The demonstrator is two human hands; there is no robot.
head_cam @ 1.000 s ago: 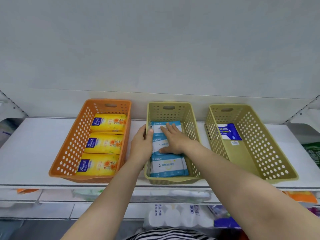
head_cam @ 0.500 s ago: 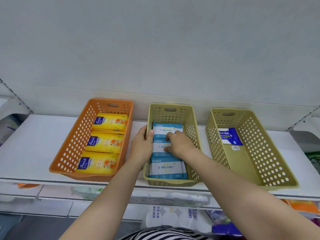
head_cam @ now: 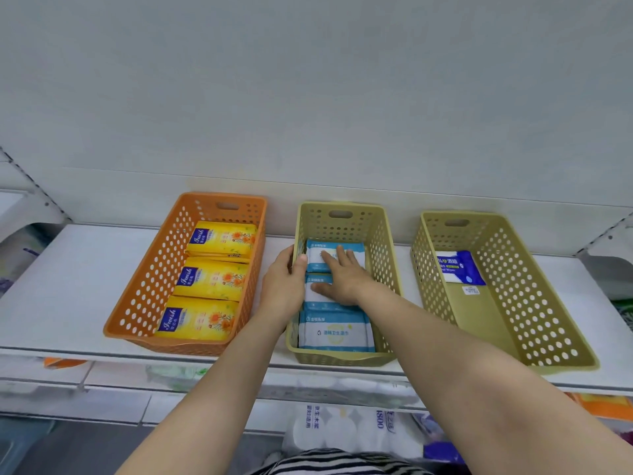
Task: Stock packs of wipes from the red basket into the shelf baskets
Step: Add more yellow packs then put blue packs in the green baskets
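Wipes in blue-and-white packs filled the middle basket, a tan one, in a row of three running front to back. The right hand lay flat and open on top of them, fingers spread over the rear pack and palm over the middle pack, gripping nothing. The left hand was curled over the basket's left rim, its thumb inside against the rear pack's left edge and the other fingers hidden outside the wall, so it held the rim. The front pack lay clear of both hands.

To the left on the white shelf stood an orange basket with three yellow packs in a row. To the right stood a second tan basket, with one dark blue pack lying at its rear and a small white label just in front of that pack on the basket floor. All three baskets stood apart from each other, their handled ends toward the white back wall. Blurred goods showed on the shelf below, and a striped garment at the bottom edge.
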